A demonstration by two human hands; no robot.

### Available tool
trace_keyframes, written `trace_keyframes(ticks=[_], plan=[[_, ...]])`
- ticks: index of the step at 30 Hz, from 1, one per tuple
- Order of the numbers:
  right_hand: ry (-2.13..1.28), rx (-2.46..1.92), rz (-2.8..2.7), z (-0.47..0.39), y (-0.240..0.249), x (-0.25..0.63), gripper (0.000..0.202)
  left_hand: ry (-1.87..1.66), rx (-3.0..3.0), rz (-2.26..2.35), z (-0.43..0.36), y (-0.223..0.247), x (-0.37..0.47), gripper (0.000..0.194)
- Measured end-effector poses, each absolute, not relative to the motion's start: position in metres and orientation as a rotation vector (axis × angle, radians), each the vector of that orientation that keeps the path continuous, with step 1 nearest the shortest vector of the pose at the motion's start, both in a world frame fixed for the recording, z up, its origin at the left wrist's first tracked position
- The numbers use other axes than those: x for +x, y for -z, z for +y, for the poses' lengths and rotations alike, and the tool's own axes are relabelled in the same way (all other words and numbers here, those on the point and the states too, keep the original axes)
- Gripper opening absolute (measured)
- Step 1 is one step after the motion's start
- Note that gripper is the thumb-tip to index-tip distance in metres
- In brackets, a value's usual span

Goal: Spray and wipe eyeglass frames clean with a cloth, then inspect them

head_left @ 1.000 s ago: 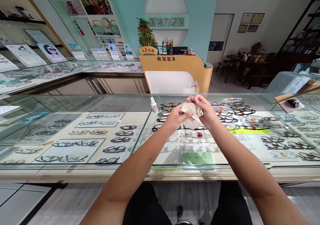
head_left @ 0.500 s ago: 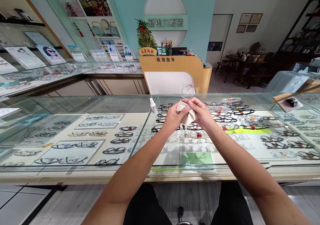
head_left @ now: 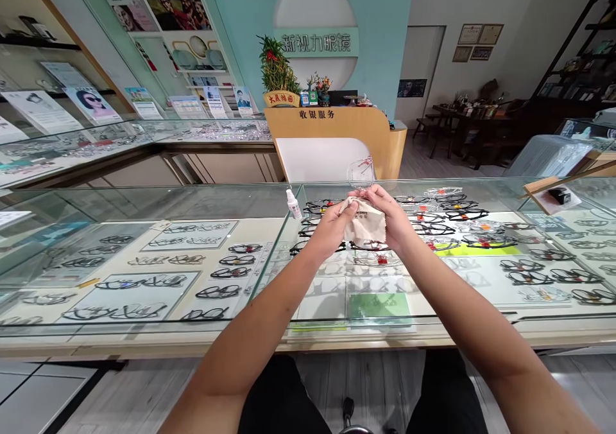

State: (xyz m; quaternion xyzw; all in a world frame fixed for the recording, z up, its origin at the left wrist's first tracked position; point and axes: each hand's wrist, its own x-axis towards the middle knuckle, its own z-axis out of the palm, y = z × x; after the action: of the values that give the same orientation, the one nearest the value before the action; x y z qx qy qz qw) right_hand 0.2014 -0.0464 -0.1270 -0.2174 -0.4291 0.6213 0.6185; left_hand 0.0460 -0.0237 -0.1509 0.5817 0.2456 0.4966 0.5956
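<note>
Over the glass counter, my left hand [head_left: 332, 228] pinches a beige cloth [head_left: 366, 223] with printed lettering, its thumb on the cloth's upper left. My right hand [head_left: 392, 217] is closed round the cloth's right side and touches a pair of clear glasses [head_left: 360, 173]. One lens and a reddish part of the glasses stick up above my fingers; the cloth and hands hide the rest. A small white spray bottle [head_left: 293, 205] stands upright on the glass, left of my hands.
Rows of dark-framed glasses [head_left: 524, 278] lie under the counter's glass. A wooden stand [head_left: 543, 185] is at the right. Beyond the counter is a wooden cashier desk [head_left: 332, 126]; black-clad legs are below the counter edge.
The bunched cloth has spread out and hangs wider, showing its lettering. My left thumb has shifted slightly left and up on it, and the glasses have turned a little.
</note>
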Motion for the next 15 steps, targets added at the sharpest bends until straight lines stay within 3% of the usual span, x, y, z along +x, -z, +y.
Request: trace_keyframes(ticks=[5, 15], plan=[[-1.444, -0.471, -0.976, -0.043, 0.126, 0.208, 0.041, -1.038, 1.389, 0.48, -0.023, 0.147, 0.041, 0.065], [-1.454, -0.474, -0.971, -0.045, 0.135, 0.19, 0.044, -1.263, 1.389, 0.638, -0.029, 0.15, 0.052, 0.069]])
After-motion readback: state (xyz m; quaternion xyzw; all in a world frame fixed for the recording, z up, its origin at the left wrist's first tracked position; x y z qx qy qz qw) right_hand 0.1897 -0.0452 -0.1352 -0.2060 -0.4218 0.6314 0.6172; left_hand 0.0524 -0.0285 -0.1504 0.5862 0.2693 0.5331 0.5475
